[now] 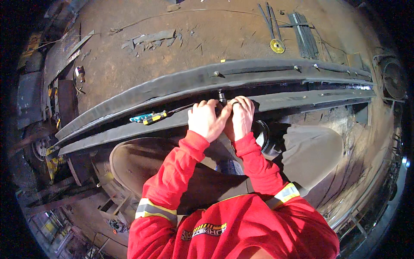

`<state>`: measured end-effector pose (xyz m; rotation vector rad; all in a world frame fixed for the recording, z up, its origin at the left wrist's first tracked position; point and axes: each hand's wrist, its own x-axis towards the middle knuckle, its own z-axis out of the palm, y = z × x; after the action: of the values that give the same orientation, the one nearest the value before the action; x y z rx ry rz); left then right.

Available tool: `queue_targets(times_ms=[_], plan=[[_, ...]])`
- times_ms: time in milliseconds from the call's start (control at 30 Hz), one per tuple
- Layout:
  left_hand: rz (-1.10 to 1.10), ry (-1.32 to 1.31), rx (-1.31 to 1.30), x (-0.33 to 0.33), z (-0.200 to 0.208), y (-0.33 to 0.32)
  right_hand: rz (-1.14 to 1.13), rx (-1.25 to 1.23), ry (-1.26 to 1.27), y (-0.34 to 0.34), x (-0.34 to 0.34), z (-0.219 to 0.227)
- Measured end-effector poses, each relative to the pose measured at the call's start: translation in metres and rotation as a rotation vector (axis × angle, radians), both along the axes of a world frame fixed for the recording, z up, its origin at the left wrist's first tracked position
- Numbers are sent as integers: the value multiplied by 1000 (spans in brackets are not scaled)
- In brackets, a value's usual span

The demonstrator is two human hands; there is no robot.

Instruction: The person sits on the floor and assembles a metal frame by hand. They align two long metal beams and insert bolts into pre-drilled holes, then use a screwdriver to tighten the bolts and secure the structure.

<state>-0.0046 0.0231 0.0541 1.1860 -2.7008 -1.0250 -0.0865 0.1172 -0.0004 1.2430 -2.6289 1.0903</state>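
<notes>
My left hand (206,120) and my right hand (240,115) meet over the near one of two long dark metal bars, the near bar (276,102) and the far bar (172,86). Both hands are closed, fingertips bent and thumbs close together; what they grip is hidden under the fingers. Just beyond the fingertips a small metal cylindrical fitting (221,96) stands up between the bars. Left of my left hand, a screwdriver with a yellow and black handle (154,118) lies on the near bar, beside a teal-handled tool (140,117).
Bolts (217,74) stick up along the far bar. Beyond it on the brown floor lie a yellow disc (277,46), a bundle of dark strips (303,36) and scrap pieces (154,37). A black cable coil (261,134) sits by my right leg. Metal parts crowd the left.
</notes>
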Motion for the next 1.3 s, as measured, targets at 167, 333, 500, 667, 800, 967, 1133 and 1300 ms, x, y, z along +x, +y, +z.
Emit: queue_targets(times_ms=[167, 333, 500, 667, 800, 967, 1133, 1300], plan=[[-210, -50, -64, 7, 29, 10, 82, -141, 67, 37, -1, 20], [-131, 277, 434, -44, 10, 40, -141, -68, 163, 82, -27, 26], [13, 450, 390, -98, 1, 69, -229, -5, 162, 99, -65, 39], [-156, 376, 439, -130, 4, 76, -367, 51, 28, 109, -112, 64], [-530, 417, 119, -111, 33, 45, -455, 284, -83, 133, -174, 59], [-501, 219, -305, -54, 93, -18, -432, 491, 51, 130, -209, 46], [-492, 83, -230, -6, 90, -51, -380, 517, 75, 124, -222, 33], [-522, 142, -337, -7, 70, -54, -382, 516, 109, 120, -219, 23]])
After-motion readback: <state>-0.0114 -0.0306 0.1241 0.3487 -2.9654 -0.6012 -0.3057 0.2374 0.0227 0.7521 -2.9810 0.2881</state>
